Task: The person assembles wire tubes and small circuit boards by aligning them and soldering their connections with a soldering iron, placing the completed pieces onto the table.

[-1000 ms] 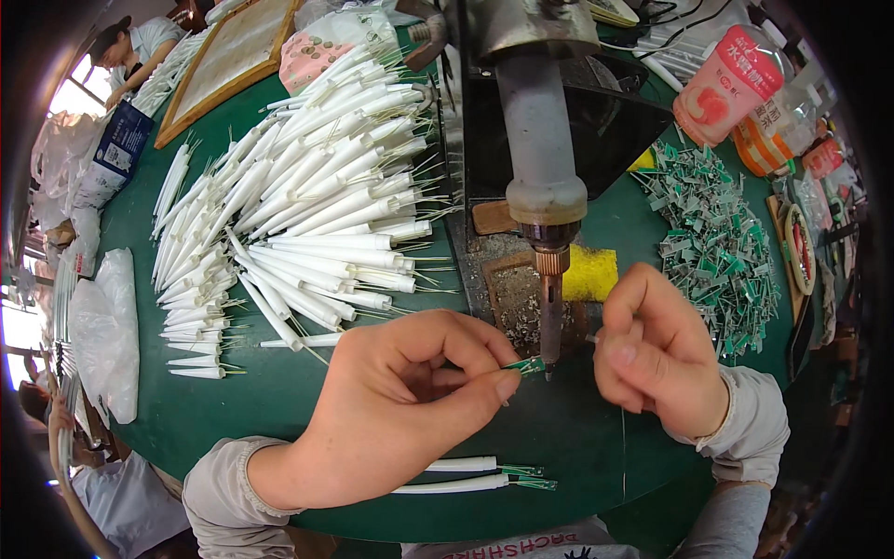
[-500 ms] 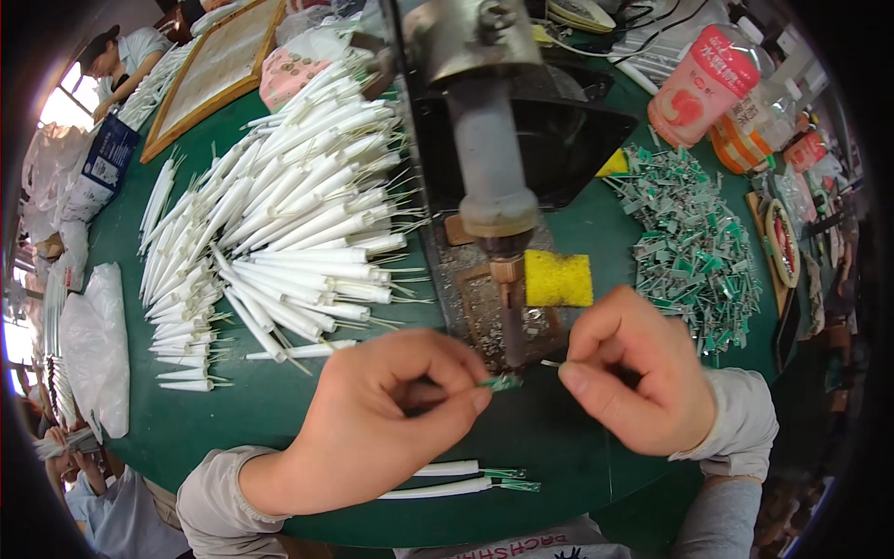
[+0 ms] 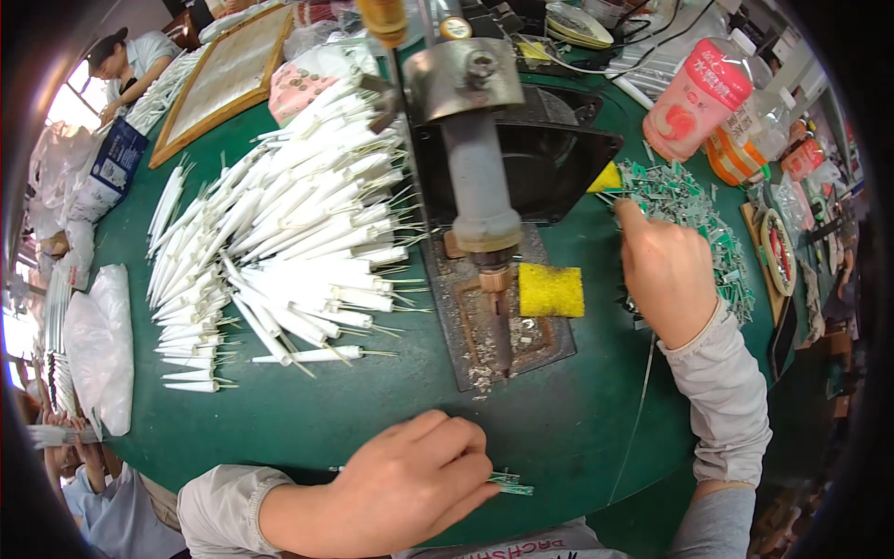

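Observation:
My left hand (image 3: 410,484), fingers bent and drawn together, lies low over the table's near edge. Green wired ends (image 3: 510,483) stick out past its fingertips; the white tubes they belong to are mostly hidden under the hand. At the right, my right hand (image 3: 669,275) reaches into a heap of small green circuit boards (image 3: 694,200) with metal legs. Its index finger stretches to the heap's left side and the other fingers curl under, so what they grip is hidden. A thin pale strand (image 3: 637,419) runs from beneath this hand toward the near edge.
Between the hands stands a soldering iron (image 3: 500,331), pointing down over a dirty metal plate (image 3: 466,359) beside a yellow sponge (image 3: 551,291). White tubes with wire leads (image 3: 279,224) are heaped at left. A pink-labelled bottle (image 3: 698,98) stands back right. Another person (image 3: 140,65) sits far left.
My left hand has moved down from below the iron tip, where it pinched a small green board, to the tubes at the front. My right hand has gone up and right to the board heap.

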Action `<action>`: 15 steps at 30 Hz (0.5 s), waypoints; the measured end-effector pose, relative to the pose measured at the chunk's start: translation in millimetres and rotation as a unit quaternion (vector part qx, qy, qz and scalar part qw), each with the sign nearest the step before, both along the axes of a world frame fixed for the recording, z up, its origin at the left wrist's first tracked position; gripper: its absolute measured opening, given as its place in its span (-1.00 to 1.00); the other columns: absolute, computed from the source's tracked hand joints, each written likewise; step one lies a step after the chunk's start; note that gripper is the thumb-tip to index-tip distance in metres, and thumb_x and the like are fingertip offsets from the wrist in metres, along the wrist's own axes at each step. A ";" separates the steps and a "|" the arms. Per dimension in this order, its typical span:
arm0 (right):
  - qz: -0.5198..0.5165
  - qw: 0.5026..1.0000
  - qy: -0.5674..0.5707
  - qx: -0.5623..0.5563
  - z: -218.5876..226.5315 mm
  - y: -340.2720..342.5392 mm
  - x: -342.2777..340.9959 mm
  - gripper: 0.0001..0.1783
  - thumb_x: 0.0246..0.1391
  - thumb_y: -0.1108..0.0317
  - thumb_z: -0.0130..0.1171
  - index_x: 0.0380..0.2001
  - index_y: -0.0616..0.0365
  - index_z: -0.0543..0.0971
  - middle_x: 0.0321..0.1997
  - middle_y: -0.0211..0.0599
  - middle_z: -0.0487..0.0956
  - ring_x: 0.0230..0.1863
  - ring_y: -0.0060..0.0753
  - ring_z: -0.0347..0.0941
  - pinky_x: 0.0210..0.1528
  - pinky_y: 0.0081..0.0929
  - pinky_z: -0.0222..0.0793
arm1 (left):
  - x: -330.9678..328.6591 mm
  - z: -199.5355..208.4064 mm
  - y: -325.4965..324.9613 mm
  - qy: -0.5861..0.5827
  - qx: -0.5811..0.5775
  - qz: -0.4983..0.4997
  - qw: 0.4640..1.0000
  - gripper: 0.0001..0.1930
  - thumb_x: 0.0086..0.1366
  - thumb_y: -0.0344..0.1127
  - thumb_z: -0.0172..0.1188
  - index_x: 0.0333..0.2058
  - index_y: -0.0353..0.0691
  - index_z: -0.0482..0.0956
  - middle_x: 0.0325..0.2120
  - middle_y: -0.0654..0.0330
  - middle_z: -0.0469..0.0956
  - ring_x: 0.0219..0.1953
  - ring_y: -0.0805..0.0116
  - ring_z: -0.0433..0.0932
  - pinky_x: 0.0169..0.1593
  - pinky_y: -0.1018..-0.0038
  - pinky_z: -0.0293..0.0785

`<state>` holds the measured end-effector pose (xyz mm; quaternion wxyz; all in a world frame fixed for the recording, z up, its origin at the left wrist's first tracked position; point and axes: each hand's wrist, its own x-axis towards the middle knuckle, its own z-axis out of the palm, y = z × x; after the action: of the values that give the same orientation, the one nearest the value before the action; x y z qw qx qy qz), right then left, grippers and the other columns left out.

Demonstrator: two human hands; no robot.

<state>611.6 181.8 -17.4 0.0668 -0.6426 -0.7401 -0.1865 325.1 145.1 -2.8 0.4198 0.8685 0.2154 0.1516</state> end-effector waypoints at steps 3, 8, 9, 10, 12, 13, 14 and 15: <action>-0.001 0.999 -0.035 -0.005 -2.6 2.3 2.4 -0.93 -0.11 0.50 0.03 -0.46 0.18 0.40 -0.66 -0.17 0.47 -0.58 -0.12 0.50 -0.58 -0.28 0.40 | -20.4 5.6 15.1 0.077 0.176 0.042 0.981 -0.83 -0.08 -0.47 0.28 -0.44 -0.24 0.51 -0.41 0.18 0.46 -0.39 0.22 0.44 -0.35 0.38 0.40; 0.004 0.997 -0.077 0.019 -8.7 10.7 10.3 -0.91 -0.14 0.51 0.06 -0.47 0.16 0.41 -0.65 -0.20 0.46 -0.57 -0.16 0.50 -0.56 -0.32 0.40 | -32.9 -2.1 30.7 0.156 0.346 0.179 0.908 -0.81 -0.13 -0.54 0.23 -0.44 -0.25 0.51 -0.43 0.18 0.42 -0.38 0.20 0.42 -0.34 0.36 0.39; 0.004 0.997 -0.078 0.020 -7.5 9.6 11.8 -0.91 -0.14 0.51 0.06 -0.47 0.16 0.41 -0.65 -0.20 0.46 -0.57 -0.16 0.50 -0.56 -0.32 0.40 | -31.9 -5.7 32.9 0.165 0.359 0.188 0.899 -0.81 -0.13 -0.54 0.23 -0.44 -0.25 0.51 -0.41 0.17 0.42 -0.36 0.20 0.42 -0.33 0.35 0.39; 0.011 0.998 -0.053 0.042 -6.5 9.7 12.7 -0.92 -0.11 0.52 0.06 -0.47 0.17 0.40 -0.64 -0.19 0.45 -0.56 -0.13 0.49 -0.56 -0.30 0.38 | -31.5 -8.4 34.3 0.176 0.373 0.198 0.889 -0.80 -0.13 -0.54 0.23 -0.43 -0.26 0.51 -0.39 0.17 0.41 -0.34 0.20 0.41 -0.32 0.35 0.39; 0.019 0.997 -0.028 0.064 -0.9 7.3 10.9 -0.93 -0.08 0.53 0.06 -0.46 0.18 0.39 -0.63 -0.17 0.44 -0.56 -0.10 0.47 -0.55 -0.27 0.36 | -30.1 -13.2 36.0 0.198 0.383 0.185 0.883 -0.80 -0.12 -0.48 0.17 -0.41 -0.28 0.50 -0.37 0.15 0.39 -0.31 0.20 0.39 -0.28 0.37 0.37; 0.022 0.997 0.004 0.077 4.8 3.6 5.8 -0.93 -0.03 0.53 0.05 -0.45 0.20 0.37 -0.62 -0.14 0.42 -0.55 -0.05 0.45 -0.54 -0.24 0.33 | -29.7 -15.1 36.8 0.218 0.393 0.171 0.877 -0.78 -0.11 -0.43 0.12 -0.39 -0.30 0.49 -0.34 0.14 0.37 -0.29 0.20 0.36 -0.23 0.38 0.36; 0.024 0.995 0.034 0.091 11.7 -1.1 1.1 -0.93 0.01 0.53 0.03 -0.44 0.22 0.34 -0.60 -0.11 0.41 -0.54 -0.01 0.42 -0.53 -0.20 0.30 | -30.2 -14.0 36.7 0.217 0.393 0.171 0.877 -0.78 -0.11 -0.43 0.12 -0.39 -0.30 0.49 -0.34 0.14 0.37 -0.29 0.20 0.36 -0.23 0.38 0.36; 0.023 0.995 0.033 0.091 17.1 -5.2 -2.1 -0.93 0.01 0.53 0.03 -0.44 0.22 0.34 -0.60 -0.11 0.41 -0.54 -0.01 0.42 -0.53 -0.20 0.30 | -30.7 -11.5 35.8 0.201 0.367 0.166 0.893 -0.78 -0.11 -0.43 0.12 -0.39 -0.29 0.50 -0.33 0.13 0.39 -0.27 0.18 0.38 -0.22 0.38 0.38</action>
<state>609.6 176.7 -0.2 0.1539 -0.6225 -0.7320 -0.2302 294.5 180.9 -14.3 -0.0119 0.9245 0.3650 0.1092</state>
